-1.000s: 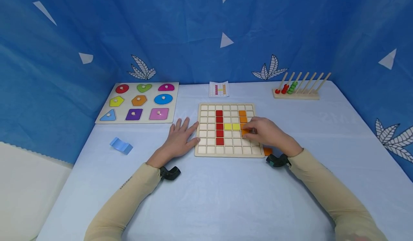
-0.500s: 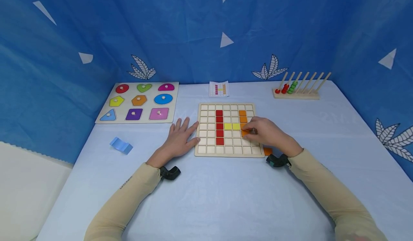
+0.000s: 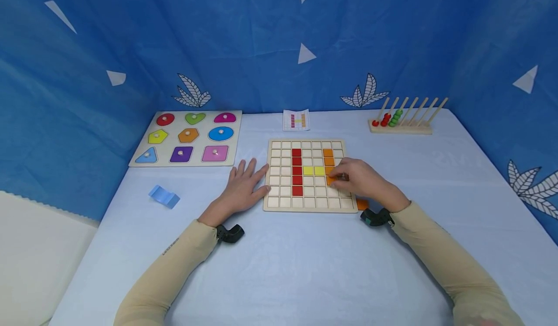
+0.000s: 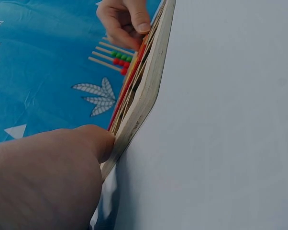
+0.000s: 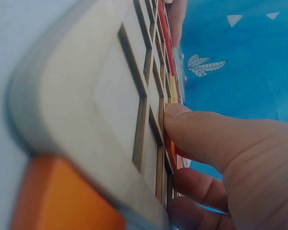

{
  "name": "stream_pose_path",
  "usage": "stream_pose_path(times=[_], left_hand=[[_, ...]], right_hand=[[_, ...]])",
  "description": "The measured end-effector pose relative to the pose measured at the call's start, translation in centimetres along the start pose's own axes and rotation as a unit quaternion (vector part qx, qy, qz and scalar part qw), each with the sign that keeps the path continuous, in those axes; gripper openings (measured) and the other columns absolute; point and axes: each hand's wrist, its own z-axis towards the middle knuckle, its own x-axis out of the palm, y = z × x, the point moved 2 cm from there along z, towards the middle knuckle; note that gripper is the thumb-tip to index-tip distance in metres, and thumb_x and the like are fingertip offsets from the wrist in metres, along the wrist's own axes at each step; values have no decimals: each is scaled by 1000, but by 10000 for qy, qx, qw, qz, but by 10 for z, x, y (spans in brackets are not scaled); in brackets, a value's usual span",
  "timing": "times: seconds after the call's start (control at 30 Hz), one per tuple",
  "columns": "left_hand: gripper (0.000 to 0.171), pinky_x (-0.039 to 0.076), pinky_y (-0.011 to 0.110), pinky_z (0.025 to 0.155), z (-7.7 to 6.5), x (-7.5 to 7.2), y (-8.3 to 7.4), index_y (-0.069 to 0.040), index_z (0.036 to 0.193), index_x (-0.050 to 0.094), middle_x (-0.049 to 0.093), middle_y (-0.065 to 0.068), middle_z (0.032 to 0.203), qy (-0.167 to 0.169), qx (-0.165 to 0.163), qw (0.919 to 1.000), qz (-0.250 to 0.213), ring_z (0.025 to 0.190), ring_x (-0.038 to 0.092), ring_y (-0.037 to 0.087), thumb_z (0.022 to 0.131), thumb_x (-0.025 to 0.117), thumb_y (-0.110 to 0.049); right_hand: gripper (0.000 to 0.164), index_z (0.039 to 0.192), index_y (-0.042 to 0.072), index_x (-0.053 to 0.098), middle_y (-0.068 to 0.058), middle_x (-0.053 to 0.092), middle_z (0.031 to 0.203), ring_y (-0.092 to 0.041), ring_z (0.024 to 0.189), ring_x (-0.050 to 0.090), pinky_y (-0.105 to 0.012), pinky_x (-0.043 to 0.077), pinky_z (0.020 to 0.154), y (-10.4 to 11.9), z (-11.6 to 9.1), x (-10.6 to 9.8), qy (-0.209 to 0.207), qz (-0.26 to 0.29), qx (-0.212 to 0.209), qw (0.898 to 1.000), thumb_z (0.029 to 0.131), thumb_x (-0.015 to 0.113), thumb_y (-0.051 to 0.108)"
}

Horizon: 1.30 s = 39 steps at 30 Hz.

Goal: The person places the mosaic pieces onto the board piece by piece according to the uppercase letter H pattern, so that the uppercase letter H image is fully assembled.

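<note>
A wooden grid board (image 3: 285,203) lies on the table, with a column of red tiles (image 3: 297,171), two yellow tiles (image 3: 314,171) and an orange column in its cells. My right hand (image 3: 364,178) is over the board's right side, thumb and curled fingers pinching the lowest orange tile (image 3: 330,181) of that column. The right wrist view has the thumb (image 5: 201,136) on this tile's edge; the fingers partly cover it. My left hand (image 3: 241,190) lies spread on the table, thumb and index tip touching the board's left edge. A loose orange tile (image 3: 362,205) sits beside the board's lower right corner.
Behind the board lies a pattern card (image 3: 296,120). A shape puzzle board (image 3: 198,161) with knobbed pieces is at the back left, and a blue wavy block (image 3: 163,196) in front of it. A bead-peg counter (image 3: 401,129) stands back right.
The right hand's fingertips have shifted very slightly right over the lowest orange tile. The left hand and the board stay where they were.
</note>
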Motion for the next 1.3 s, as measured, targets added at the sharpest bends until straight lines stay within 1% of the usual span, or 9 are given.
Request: stream_pose_path(times=[0.53, 0.7, 0.87, 1.0, 1.2, 1.3], left_hand=[[68, 5, 71, 122, 0, 0, -1, -15, 161, 33, 16, 24, 170, -25, 44, 10000, -30, 157, 3, 52, 101, 52, -43], [68, 5, 70, 122, 0, -1, -2, -15, 161, 33, 16, 24, 170, -33, 49, 10000, -8, 157, 3, 51, 101, 52, -43], [69, 4, 70, 123, 0, -1, -1, -16, 161, 32, 15, 23, 170, 4, 27, 10000, 4, 157, 1, 51, 101, 51, -44], [69, 4, 70, 123, -1, -1, -2, -16, 161, 31, 14, 23, 170, 45, 8, 10000, -31, 157, 0, 50, 101, 52, -44], [69, 3, 70, 123, -1, -1, -2, -16, 161, 31, 13, 23, 171, 67, -4, 10000, -66, 157, 0, 50, 101, 51, -44], [69, 3, 70, 123, -1, -1, -2, -15, 161, 32, 14, 24, 170, 41, 7, 10000, -80, 157, 0, 51, 101, 52, -43]], right_hand=[[28, 112, 8, 79, -4, 68, 93, -14, 76, 52, -26, 45, 67, -4, -2, 1, 56, 36, -7, 10000, 87, 82, 21], [27, 112, 9, 79, -3, 68, 92, -15, 79, 53, -27, 46, 69, -4, -8, -3, 7, 61, -12, 10000, 88, 81, 20], [29, 113, 8, 78, -3, 69, 94, -15, 79, 54, -27, 50, 70, -7, -20, -6, 20, 63, 146, 9999, 87, 81, 20], [32, 113, 8, 78, -3, 70, 97, -13, 80, 54, -27, 50, 69, -11, -34, -6, 83, 42, 270, 9996, 85, 83, 23], [37, 112, 9, 78, 0, 70, 94, -11, 79, 54, -27, 49, 69, -16, -56, -7, -43, -64, 233, 9997, 81, 86, 26], [38, 111, 9, 79, 2, 69, 92, -10, 78, 52, -26, 48, 67, -17, -64, -8, -35, -116, 199, 9997, 79, 88, 26]])
